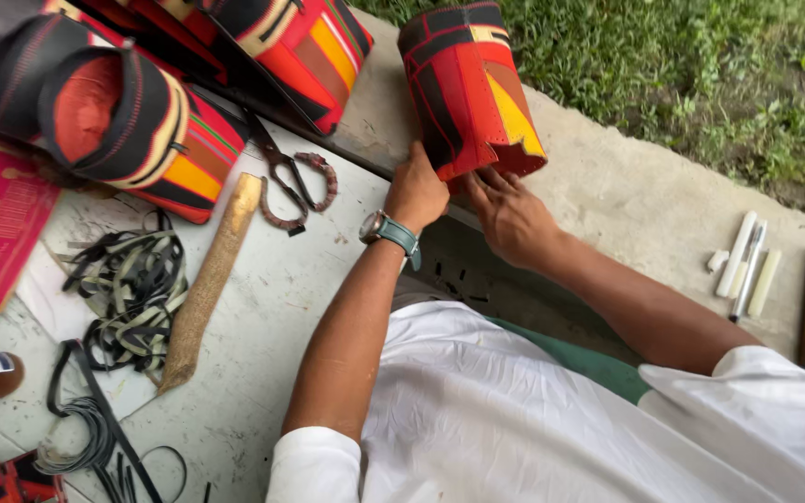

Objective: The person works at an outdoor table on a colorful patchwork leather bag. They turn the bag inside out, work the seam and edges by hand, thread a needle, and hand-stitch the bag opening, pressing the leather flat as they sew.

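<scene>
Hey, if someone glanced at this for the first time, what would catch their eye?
The red, black and yellow leather piece at top centre, gripped by the left hand and right hand. At upper left lie more striped leather rolls; scissors rest on the table.

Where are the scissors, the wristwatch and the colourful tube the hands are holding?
scissors [283, 173]: head view, on the pivot where the blades meet.
wristwatch [374, 224]: head view, on the watch face.
colourful tube [470, 93]: head view, on its red side panel.
</scene>
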Available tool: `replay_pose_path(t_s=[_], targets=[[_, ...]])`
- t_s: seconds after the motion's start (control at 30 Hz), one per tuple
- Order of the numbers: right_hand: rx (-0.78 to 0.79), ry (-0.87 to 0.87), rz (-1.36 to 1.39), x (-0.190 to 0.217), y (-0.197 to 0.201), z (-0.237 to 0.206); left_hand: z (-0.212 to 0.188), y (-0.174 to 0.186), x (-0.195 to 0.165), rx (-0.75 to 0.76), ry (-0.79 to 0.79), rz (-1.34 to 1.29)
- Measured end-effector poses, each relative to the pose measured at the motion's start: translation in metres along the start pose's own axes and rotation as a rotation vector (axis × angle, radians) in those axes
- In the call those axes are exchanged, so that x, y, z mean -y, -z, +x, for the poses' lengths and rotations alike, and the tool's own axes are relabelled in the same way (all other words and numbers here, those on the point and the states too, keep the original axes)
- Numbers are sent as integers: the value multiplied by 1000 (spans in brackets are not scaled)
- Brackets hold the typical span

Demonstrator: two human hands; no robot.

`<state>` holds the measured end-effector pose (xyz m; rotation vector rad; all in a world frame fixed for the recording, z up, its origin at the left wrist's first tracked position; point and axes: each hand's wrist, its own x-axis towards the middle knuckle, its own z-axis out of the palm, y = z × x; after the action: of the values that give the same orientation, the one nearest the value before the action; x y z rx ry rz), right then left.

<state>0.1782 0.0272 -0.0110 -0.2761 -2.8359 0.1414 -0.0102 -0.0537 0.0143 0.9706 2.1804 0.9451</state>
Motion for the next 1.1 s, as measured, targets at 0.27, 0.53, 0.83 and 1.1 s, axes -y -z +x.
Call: replay_pose_path(t_s=[0.27, 0.53, 0.83, 1.1], targets=[[212, -188, 95, -14, 15, 57, 1, 11, -7, -52, -125, 124], [-274, -124, 27, -46, -7, 125, -10, 15, -8, -57, -112, 139], [-336, -197, 70, -63, -22, 138, -2, 14, -3, -15, -84, 232], [-313, -185, 67, -65, -20, 140, 4, 9, -6, -42, 4, 213]])
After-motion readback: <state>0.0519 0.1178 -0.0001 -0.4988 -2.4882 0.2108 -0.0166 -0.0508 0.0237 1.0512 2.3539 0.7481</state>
